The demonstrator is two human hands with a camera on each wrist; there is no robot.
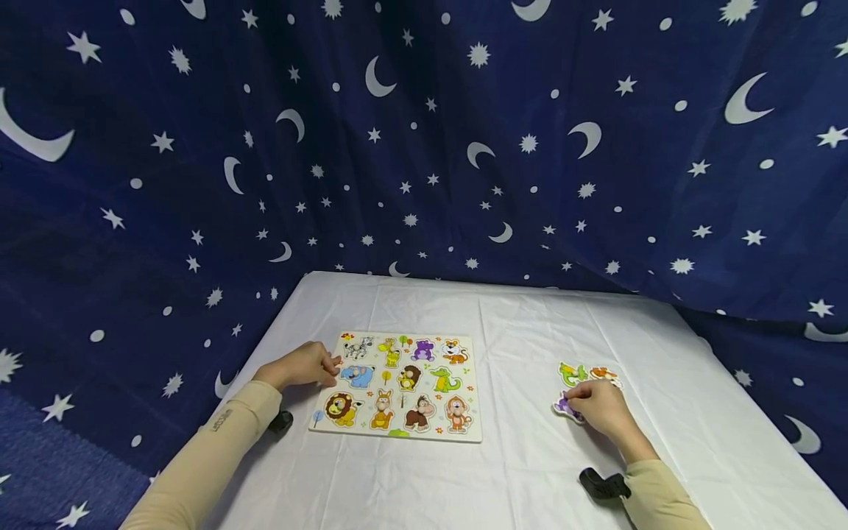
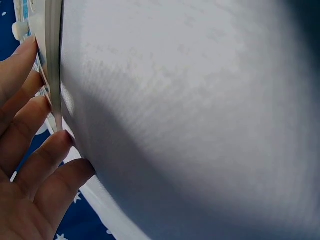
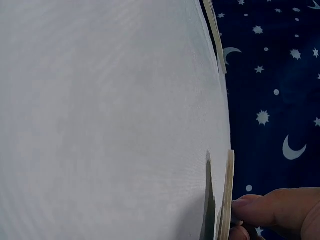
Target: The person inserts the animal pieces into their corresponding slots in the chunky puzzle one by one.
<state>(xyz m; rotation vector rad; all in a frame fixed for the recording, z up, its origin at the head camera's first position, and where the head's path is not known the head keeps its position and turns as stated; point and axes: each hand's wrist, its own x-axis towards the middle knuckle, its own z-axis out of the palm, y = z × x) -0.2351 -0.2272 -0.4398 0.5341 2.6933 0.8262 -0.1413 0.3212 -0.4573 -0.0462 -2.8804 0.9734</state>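
We steady the puzzle board (image 1: 397,386) with our left hand (image 1: 301,366), its straight fingers pressing the board's near edge. Our right hand (image 1: 599,407) pinches the purple piece (image 1: 564,406), just below the green piece (image 1: 571,373); we should lift it flat. Only the right wrist view shows the piece's raised edge.

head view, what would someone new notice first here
First, the dark blue curtain with white moons and stars, filling the whole background behind the white table. Next, the bright animal puzzle board on the table, with the left hand touching its left edge. Further right, the right hand rests on a few loose animal pieces lying on the cloth.
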